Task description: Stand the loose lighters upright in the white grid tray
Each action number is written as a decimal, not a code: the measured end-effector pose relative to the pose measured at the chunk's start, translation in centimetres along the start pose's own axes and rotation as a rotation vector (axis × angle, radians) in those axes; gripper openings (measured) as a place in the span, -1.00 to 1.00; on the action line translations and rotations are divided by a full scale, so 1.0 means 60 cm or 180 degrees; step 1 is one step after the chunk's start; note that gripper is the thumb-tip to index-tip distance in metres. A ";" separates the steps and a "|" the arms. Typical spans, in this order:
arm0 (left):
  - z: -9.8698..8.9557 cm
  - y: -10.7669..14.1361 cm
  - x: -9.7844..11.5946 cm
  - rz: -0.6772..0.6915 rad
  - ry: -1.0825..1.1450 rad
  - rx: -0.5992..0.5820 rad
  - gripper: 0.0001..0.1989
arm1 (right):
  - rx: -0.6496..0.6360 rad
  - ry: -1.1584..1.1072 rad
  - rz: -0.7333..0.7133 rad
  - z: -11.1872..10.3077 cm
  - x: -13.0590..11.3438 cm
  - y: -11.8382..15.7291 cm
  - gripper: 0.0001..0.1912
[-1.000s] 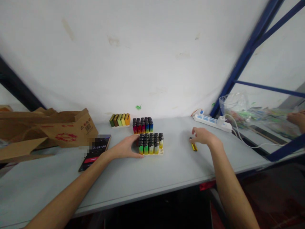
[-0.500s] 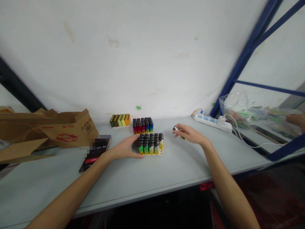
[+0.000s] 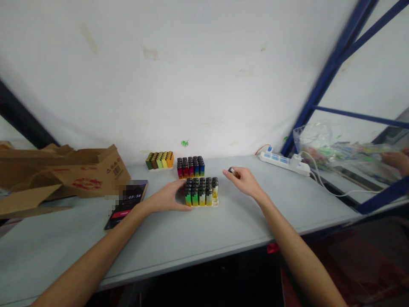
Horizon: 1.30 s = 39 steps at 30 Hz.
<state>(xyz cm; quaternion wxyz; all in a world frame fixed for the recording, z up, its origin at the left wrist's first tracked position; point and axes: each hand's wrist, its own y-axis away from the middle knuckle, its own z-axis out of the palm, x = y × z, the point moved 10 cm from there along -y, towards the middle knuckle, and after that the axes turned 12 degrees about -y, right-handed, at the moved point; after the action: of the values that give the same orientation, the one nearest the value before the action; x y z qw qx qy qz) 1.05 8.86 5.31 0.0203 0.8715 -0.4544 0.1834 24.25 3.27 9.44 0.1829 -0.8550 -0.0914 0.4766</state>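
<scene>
My left hand (image 3: 169, 197) is curved around the left side of a pale tray (image 3: 214, 204), its thumb at the front corner and its fingers behind. Upright lighters (image 3: 202, 194) with black tops fill most of this tray, coloured green, whitish and yellow; open slots show at its front right corner. To the right of the tray, above the table, my right hand (image 3: 245, 181) is closed around a single lighter (image 3: 234, 172). The black and silver top sticks out past the fingers, while the palm hides the rest.
Behind stand red and blue lighters (image 3: 191, 167) and a tray of green-to-orange lighters (image 3: 159, 160). A cardboard box (image 3: 96, 172) and a phone (image 3: 128, 202) lie left. Rightward are a power strip (image 3: 284, 163), a blue metal frame (image 3: 319, 94), plastic bags (image 3: 316, 140) and another person's hand (image 3: 396, 162).
My right hand has turned and moved slightly left, with the lighter now tucked more inside its fingers. The left hand stays at the tray.
</scene>
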 end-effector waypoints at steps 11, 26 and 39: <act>-0.004 0.000 -0.001 -0.0053 -0.0049 0.0021 -0.20 | 0.0043 0.0323 -0.0073 -0.010 0.002 -0.001 -0.47; -0.005 0.000 0.004 0.0006 0.0054 0.0020 -0.24 | -0.0200 0.0434 -0.0129 0.015 -0.010 0.002 -0.59; -0.001 0.000 -0.001 -0.0005 0.0003 0.0002 -0.18 | -0.0682 -0.1047 -0.0222 0.028 -0.012 0.001 -0.63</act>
<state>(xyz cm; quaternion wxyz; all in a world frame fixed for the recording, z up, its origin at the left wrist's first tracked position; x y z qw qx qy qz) 1.01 8.90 5.38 0.0204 0.8717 -0.4537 0.1840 22.47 3.38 9.18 0.0898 -0.7766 -0.1997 0.5908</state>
